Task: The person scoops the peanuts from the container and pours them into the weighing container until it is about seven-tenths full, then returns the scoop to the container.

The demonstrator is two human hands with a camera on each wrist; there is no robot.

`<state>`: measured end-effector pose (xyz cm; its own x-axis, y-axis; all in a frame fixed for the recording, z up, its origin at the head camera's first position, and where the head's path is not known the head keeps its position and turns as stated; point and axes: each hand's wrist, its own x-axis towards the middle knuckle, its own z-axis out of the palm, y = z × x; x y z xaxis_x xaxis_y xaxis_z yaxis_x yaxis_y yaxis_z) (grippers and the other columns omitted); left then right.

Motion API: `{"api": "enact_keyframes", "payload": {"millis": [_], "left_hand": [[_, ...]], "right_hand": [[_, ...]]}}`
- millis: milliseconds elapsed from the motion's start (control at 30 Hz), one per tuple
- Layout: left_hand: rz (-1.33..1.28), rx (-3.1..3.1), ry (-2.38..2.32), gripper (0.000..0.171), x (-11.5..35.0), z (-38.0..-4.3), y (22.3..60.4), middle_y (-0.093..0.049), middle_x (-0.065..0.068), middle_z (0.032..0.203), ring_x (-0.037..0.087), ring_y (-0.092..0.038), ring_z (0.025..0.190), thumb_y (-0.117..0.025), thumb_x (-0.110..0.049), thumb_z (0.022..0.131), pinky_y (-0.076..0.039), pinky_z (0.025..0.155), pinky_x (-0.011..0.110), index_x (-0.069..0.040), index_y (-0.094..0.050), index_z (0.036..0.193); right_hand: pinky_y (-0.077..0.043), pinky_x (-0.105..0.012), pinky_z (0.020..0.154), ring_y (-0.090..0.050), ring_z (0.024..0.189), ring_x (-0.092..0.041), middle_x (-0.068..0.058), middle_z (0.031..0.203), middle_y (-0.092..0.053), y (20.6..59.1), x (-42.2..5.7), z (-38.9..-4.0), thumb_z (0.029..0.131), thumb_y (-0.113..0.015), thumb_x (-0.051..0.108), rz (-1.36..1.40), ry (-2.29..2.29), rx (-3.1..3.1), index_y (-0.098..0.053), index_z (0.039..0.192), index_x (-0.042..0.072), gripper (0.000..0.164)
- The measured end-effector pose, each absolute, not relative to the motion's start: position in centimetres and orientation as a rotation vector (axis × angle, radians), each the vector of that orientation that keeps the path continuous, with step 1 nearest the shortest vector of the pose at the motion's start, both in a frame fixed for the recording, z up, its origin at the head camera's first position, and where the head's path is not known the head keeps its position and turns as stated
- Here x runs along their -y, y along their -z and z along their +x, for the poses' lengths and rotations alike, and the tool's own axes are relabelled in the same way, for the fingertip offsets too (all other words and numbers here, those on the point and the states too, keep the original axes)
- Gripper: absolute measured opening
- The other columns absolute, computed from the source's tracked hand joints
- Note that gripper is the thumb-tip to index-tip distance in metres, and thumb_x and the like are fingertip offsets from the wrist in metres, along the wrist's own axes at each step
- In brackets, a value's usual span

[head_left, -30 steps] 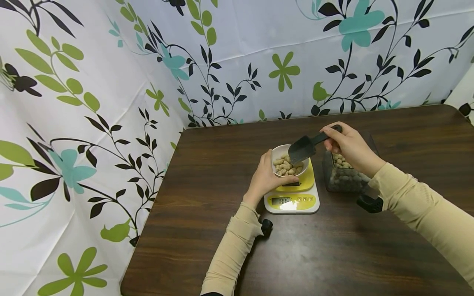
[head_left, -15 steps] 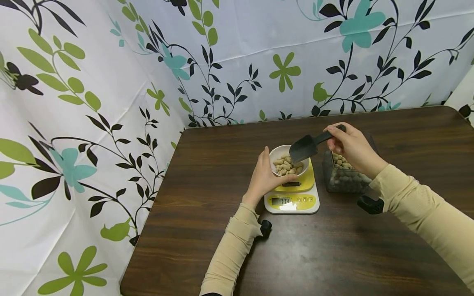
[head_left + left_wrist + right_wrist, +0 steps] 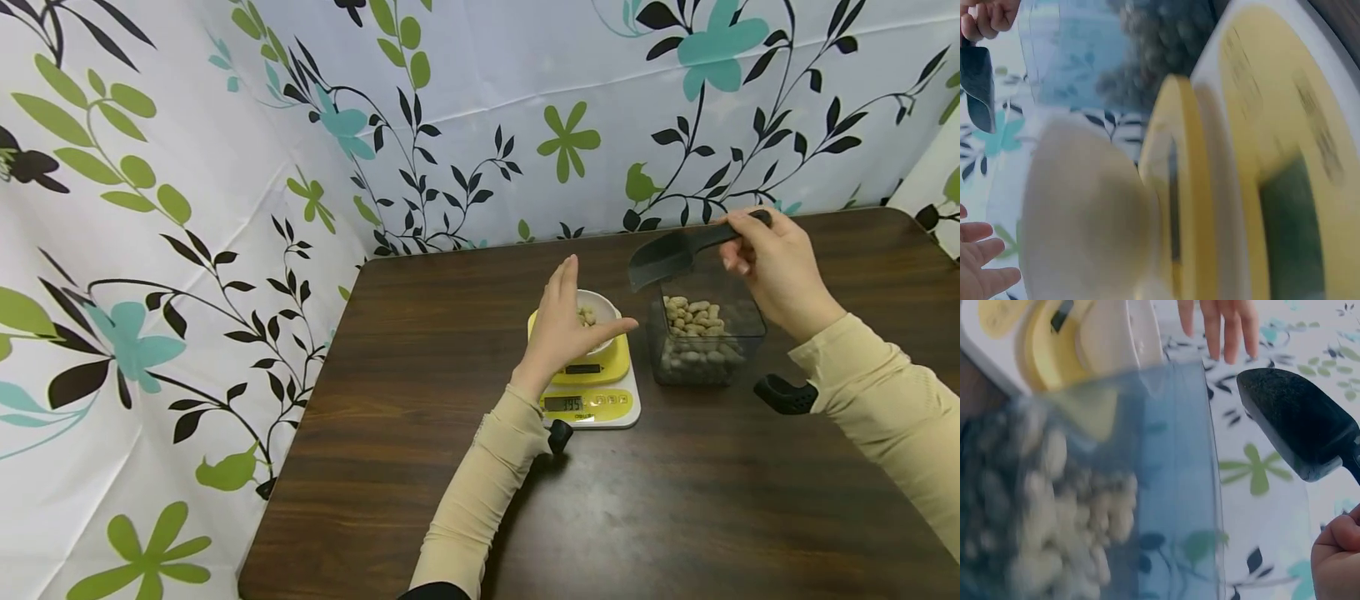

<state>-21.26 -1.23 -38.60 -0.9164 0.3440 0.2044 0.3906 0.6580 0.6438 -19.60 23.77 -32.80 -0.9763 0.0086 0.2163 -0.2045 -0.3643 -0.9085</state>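
Note:
My left hand [image 3: 566, 325] hovers in front of the white bowl [image 3: 604, 305], its fingers straight and spread. The left wrist view shows a gap between those fingers [image 3: 988, 250] and the bowl [image 3: 1085, 212]. Peanuts [image 3: 587, 316] lie in the bowl, partly hidden by the hand. The bowl stands on a yellow and white kitchen scale [image 3: 600, 405] with a lit display. My right hand [image 3: 780, 271] grips the handle of a black scoop [image 3: 663, 257], held above the back left of a clear container [image 3: 693, 371] of peanuts. The scoop's blade looks empty in the right wrist view.
All of this stands on a dark brown wooden table [image 3: 420, 400]. A white curtain with leaf and flower prints [image 3: 480, 125] hangs behind and to the left of the table. The container stands just right of the scale.
The right hand has moved right with the scoop, from over the bowl to over the container. My left hand has let go of the bowl and lifted. The scale's readout has changed.

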Motion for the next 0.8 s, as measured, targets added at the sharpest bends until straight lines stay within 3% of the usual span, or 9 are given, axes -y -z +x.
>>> {"api": "enact_keyframes", "payload": {"millis": [200, 433, 567, 800], "left_hand": [[-0.735, 2.833, 1.090, 0.102, -1.9, -20.8, 37.9, -0.006, -0.004, 0.158, 0.019, -0.017, 0.145, -0.062, -0.064, 0.076, -0.031, 0.112, 0.043, -0.033, 0.002, 0.149], [-0.820, 2.902, 1.084, 0.084, -5.2, -20.1, 38.6, -0.005, -0.001, 0.158, 0.023, -0.020, 0.144, -0.052, -0.064, 0.084, -0.036, 0.108, 0.044, -0.039, -0.005, 0.148], [-0.804, 2.945, 1.096, 0.086, -6.5, -19.7, 39.2, -0.006, 0.002, 0.158, 0.024, -0.022, 0.144, -0.051, -0.067, 0.082, -0.038, 0.107, 0.043, -0.034, -0.008, 0.149], [-0.767, 2.961, 1.013, 0.093, -7.9, -19.5, 39.9, -0.009, 0.005, 0.158, 0.021, -0.035, 0.138, -0.055, -0.069, 0.078, -0.045, 0.100, 0.033, -0.023, -0.018, 0.150]], "right_hand": [[-0.025, -0.022, 0.042, -0.041, 0.044, -0.011, -0.003, 0.051, -0.053, 32.7, -26.2, -19.5, 0.093, -0.056, 0.012, 0.210, -2.444, 1.542, -0.058, 0.090, 0.000, 0.013], [-0.035, -0.018, 0.044, -0.047, 0.040, -0.006, 0.007, 0.045, -0.052, 33.5, -27.8, -19.4, 0.095, -0.053, 0.020, 0.008, -1.908, 2.082, -0.059, 0.086, 0.011, 0.015], [-0.033, -0.023, 0.044, -0.044, 0.042, -0.007, 0.013, 0.046, -0.050, 33.7, -27.8, -19.2, 0.096, -0.049, 0.033, -0.060, -1.430, 2.456, -0.057, 0.088, 0.016, 0.020], [-0.028, -0.031, 0.043, -0.038, 0.039, -0.017, 0.008, 0.047, -0.051, 33.5, -27.4, -18.8, 0.096, -0.045, 0.040, 0.030, -1.139, 2.608, -0.055, 0.088, 0.015, 0.028]]}}
